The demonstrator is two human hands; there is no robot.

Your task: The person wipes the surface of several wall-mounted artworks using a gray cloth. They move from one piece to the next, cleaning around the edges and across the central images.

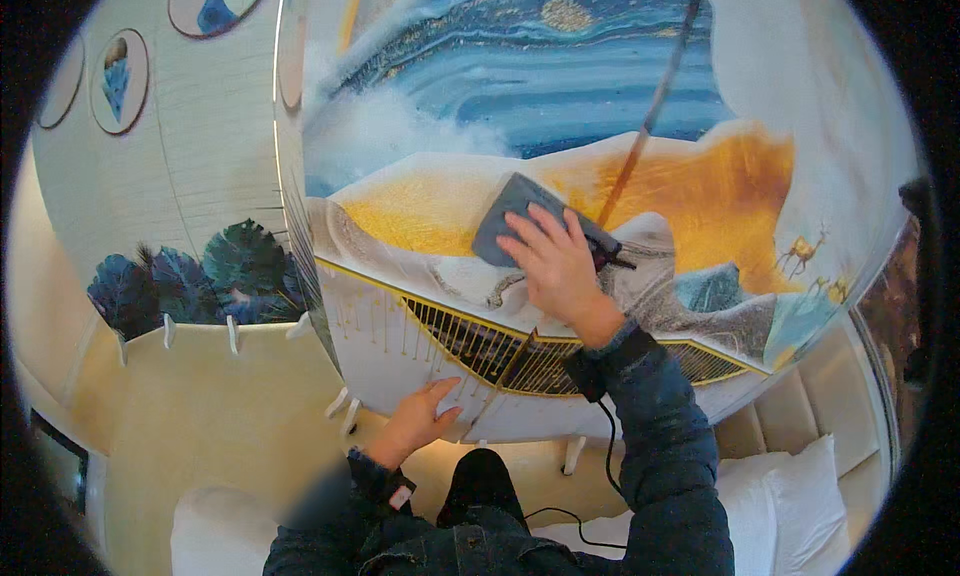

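A folded grey cloth lies against a painted folding-screen panel, with a dark, narrow part at its right end. My right hand holds the cloth to the panel, fingers spread over it; the thumb is hard to make out. Below and to the left, my left hand is empty with its fingers apart. It is near the panel's white lower part, and I cannot tell whether the fingertips touch it. The panel shows blue bands, golden hills and a gold-edged dark lattice pattern.
Another pale green screen panel with painted leaves stands at the left. White feet support the screen on the beige floor. White pillows lie at lower right beside a padded beige panel. A black cable hangs beside my right sleeve.
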